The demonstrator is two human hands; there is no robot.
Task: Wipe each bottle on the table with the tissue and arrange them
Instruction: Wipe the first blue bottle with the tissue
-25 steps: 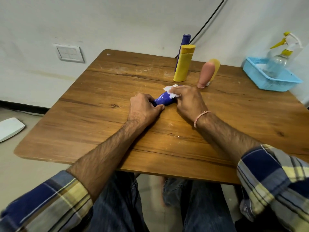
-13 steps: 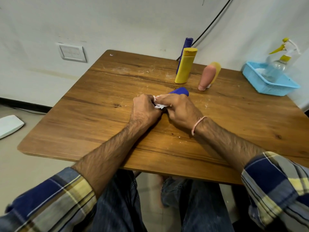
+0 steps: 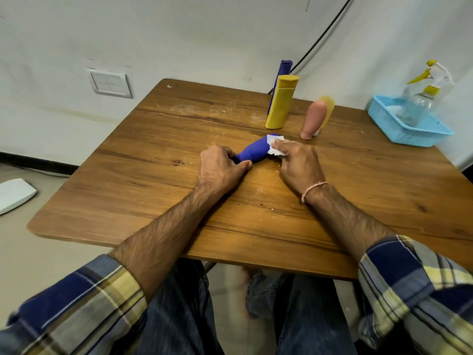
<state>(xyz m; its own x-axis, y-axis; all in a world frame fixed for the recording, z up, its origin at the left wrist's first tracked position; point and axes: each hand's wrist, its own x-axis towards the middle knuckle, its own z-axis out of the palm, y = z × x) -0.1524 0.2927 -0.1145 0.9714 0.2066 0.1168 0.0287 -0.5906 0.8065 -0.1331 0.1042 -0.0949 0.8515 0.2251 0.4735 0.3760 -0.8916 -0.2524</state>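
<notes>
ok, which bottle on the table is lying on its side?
The short blue plastic bottle: the left hand grips its end, the right hand holds a white tissue on it. The tall yellow plastic bottle and rounded pink bottle stand upright.

A plain, bare room is indicated: a worn wooden table [image 3: 153, 155] is set against a white wall [image 3: 179, 34], where a switch plate [image 3: 110, 82] is mounted and a black cable [image 3: 320, 39] is run.
</notes>
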